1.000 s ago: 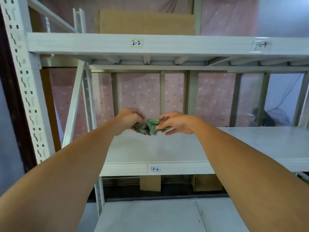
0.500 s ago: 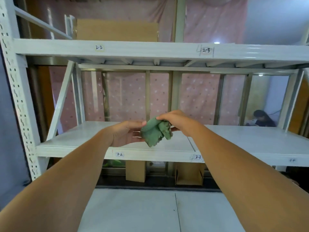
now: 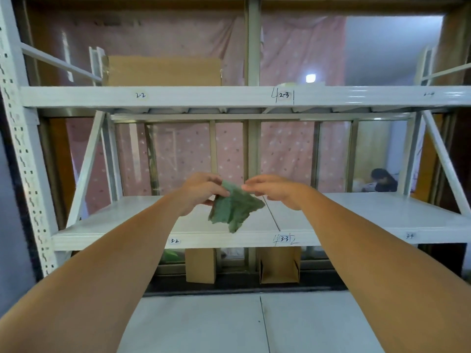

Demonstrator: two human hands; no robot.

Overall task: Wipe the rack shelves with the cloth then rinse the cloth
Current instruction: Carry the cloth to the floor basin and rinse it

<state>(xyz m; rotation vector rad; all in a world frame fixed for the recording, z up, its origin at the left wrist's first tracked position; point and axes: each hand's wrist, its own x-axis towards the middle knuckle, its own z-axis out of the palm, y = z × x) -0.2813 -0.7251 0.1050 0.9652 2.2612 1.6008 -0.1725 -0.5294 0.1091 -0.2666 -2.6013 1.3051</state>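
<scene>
A green cloth hangs spread in the air in front of the white rack's middle shelf. My left hand pinches its upper left corner. My right hand pinches the top edge at the right. Both arms reach forward from the bottom corners of the head view. The upper shelf runs across at eye height, marked 2-2 and 2-3. The middle shelf's front beam carries labels 3-2 and 3-3. A lower shelf lies beneath my arms.
A cardboard sheet stands on the upper shelf at the left. Two cardboard boxes sit behind the lower shelf. The perforated rack upright is at the left. A person sits beyond the rack at the right, in front of pink curtains.
The bunched cloth has been opened out and now hangs between both hands. My view has pulled back and shifted right, showing more of the rack.
</scene>
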